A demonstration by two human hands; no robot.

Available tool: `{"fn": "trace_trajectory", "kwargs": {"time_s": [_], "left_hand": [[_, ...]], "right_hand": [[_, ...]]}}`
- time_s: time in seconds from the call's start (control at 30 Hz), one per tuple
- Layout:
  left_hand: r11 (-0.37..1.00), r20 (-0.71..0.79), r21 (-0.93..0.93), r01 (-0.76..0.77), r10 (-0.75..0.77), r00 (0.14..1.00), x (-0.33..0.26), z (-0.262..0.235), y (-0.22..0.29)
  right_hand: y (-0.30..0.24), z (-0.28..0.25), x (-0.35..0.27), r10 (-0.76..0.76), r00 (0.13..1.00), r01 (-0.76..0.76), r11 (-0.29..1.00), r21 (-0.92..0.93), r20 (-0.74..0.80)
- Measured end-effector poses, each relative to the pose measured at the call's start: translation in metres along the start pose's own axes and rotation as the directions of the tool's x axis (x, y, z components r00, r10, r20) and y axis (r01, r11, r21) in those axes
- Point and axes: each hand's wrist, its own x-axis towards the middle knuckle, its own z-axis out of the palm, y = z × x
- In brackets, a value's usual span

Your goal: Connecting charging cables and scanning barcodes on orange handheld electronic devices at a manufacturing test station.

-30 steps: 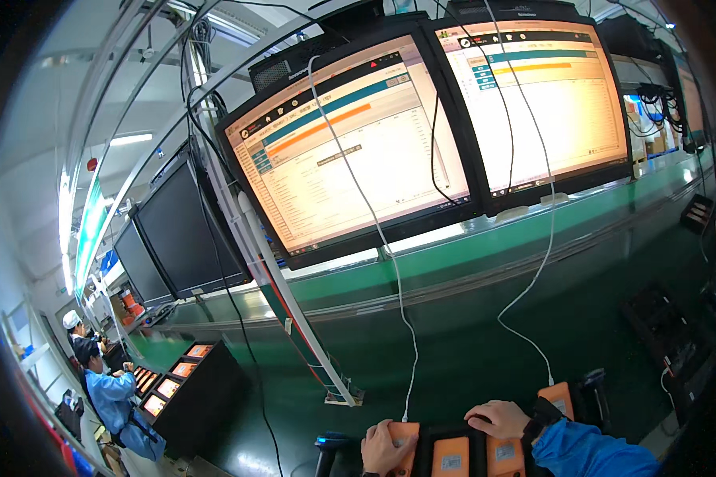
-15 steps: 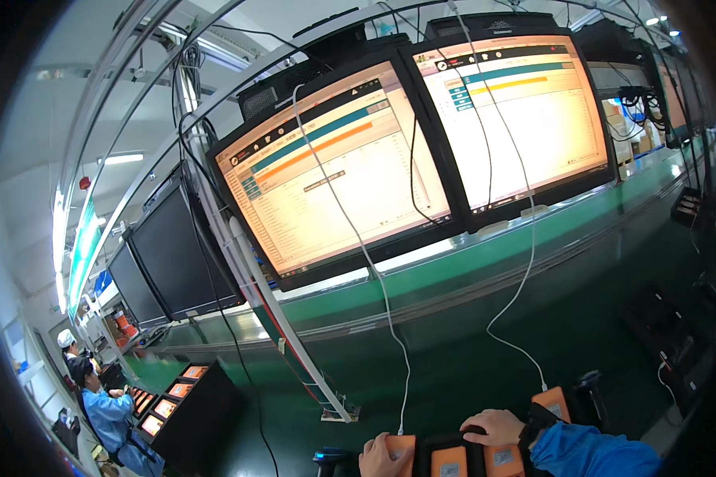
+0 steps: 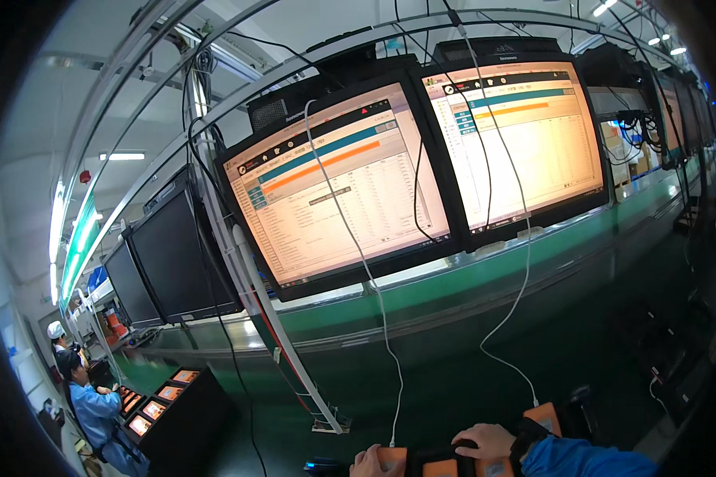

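At the bottom edge, my left hand [image 3: 366, 461] is closed around the left side of an orange box-shaped device [image 3: 394, 458], whose far end takes a white cable [image 3: 398, 397]. My right hand [image 3: 485, 440], below a blue sleeve [image 3: 585, 459] and a dark wristband, bends its fingers over the top of another orange device [image 3: 495, 469]. Between the hands sits a third orange device [image 3: 439, 469] in a black holder. Beyond my right wrist, one more orange device [image 3: 543, 416] has a second white cable [image 3: 507, 362] plugged in. The frame's edge cuts off the near parts.
Two lit monitors [image 3: 342, 199] [image 3: 525, 151] hang over the dark green bench [image 3: 445, 326]. A slanted post [image 3: 286, 350] stands left of my hands. Far left, a person in blue [image 3: 95, 413] works by a black rack [image 3: 187, 417] of orange devices. Black items [image 3: 652, 334] lie at right.
The view has tilted up slightly, so the hands and devices sit lower in the picture. Both hands stay at the same orange devices.
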Motion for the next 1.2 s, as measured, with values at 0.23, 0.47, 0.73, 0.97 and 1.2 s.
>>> {"fn": "trace_trajectory", "kwargs": {"time_s": [0.23, 0.47, 0.73, 0.97, 1.2], "left_hand": [[0.997, -0.041, -0.067, 0.037, -0.04, 0.998, 0.001, -0.006, 0.002], [0.864, -0.14, -0.496, 0.08, -0.171, 0.975, -0.001, -0.059, 0.063], [0.767, -0.161, -0.632, -0.112, 0.011, 0.987, -0.05, -0.073, 0.089], [0.711, -0.162, -0.694, -0.116, 0.003, 0.987, -0.058, -0.046, 0.081], [0.91, -0.071, -0.406, -0.087, 0.063, 0.995, -0.064, -0.048, 0.094]], "right_hand": [[-0.002, 0.001, 0.0, -0.019, 0.999, 0.019, 1.0, -0.012, -0.033], [-0.004, -0.004, -0.002, -0.016, 1.0, 0.015, 0.999, -0.033, -0.024], [-0.093, 0.004, 0.017, -0.127, 0.965, 0.236, 0.805, 0.545, -0.231], [-0.126, 0.042, 0.038, -0.272, 0.879, 0.453, 0.732, 0.508, -0.391], [-0.129, 0.053, 0.029, 0.031, 0.903, 0.351, 0.522, 0.777, -0.429]]}}
